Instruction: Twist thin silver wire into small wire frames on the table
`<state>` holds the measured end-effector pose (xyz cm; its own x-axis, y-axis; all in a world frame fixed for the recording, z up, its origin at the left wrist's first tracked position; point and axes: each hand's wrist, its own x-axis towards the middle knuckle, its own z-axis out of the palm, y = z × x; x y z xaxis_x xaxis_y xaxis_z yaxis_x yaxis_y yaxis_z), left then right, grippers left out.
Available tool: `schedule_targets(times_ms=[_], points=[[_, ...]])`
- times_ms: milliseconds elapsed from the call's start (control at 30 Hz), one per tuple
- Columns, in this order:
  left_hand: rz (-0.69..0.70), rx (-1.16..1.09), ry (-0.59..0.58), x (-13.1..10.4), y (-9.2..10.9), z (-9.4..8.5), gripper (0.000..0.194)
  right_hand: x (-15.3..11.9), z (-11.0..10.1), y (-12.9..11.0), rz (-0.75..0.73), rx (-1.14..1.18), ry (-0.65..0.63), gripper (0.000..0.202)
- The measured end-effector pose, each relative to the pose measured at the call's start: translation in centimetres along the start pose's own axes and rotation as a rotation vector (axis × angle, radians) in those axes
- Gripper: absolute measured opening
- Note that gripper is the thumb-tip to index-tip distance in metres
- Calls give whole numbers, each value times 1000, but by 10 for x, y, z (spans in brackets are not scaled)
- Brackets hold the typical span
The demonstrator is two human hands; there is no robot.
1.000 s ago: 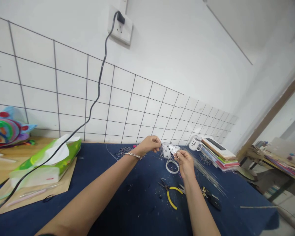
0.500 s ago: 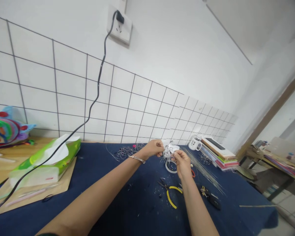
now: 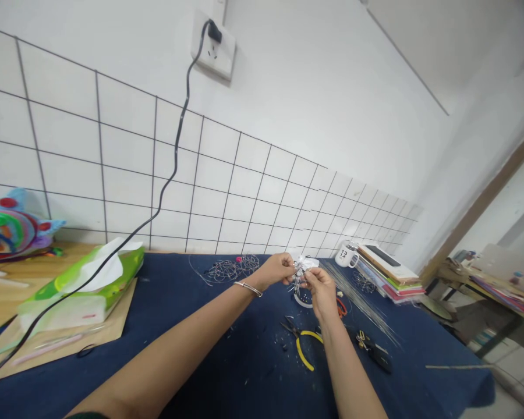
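Between my hands is a shiny silver wire piece [image 3: 300,269] with strands sticking out below it. My left hand [image 3: 280,269], a bangle at its wrist, pinches the piece from the left. From the right, the fingertips of my right hand [image 3: 321,285] close on its lower side. Just beneath lies a round white dish [image 3: 304,302] holding small dark bits, partly hidden by the strands. Yellow-handled pliers [image 3: 304,347] rest on the cloth below my hands, one handle end passing behind my right forearm. A bundle of straight wires [image 3: 362,302] lies right of my right hand.
A wire tangle [image 3: 231,267] lies left of my hands. A white mug [image 3: 346,256] and a stack of books [image 3: 390,270] stand at the back right. A black-handled tool [image 3: 375,352] is right of my forearm. A green tissue pack [image 3: 87,285] and a hanging cable [image 3: 174,157] are on the left.
My left hand has shifted slightly right and down, closing in on the silver piece. My right hand has moved a little left, so the two hands are nearer each other.
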<state>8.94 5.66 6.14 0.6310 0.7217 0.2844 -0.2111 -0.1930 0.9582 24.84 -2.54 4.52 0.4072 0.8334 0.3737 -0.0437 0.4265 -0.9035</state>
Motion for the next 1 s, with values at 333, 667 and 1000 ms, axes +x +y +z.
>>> schedule_targets(times_ms=[333, 667, 1000], points=[[-86, -384, 81, 5, -16, 5, 16, 24, -25, -40, 9, -228, -1, 20], [-98, -892, 14, -10, -25, 41, 18, 63, 23, -108, 160, -697, -328, 15], [7, -1126, -21, -6, 5, 26, 18, 78, 100, -190, 125, -1010, -447, 14]])
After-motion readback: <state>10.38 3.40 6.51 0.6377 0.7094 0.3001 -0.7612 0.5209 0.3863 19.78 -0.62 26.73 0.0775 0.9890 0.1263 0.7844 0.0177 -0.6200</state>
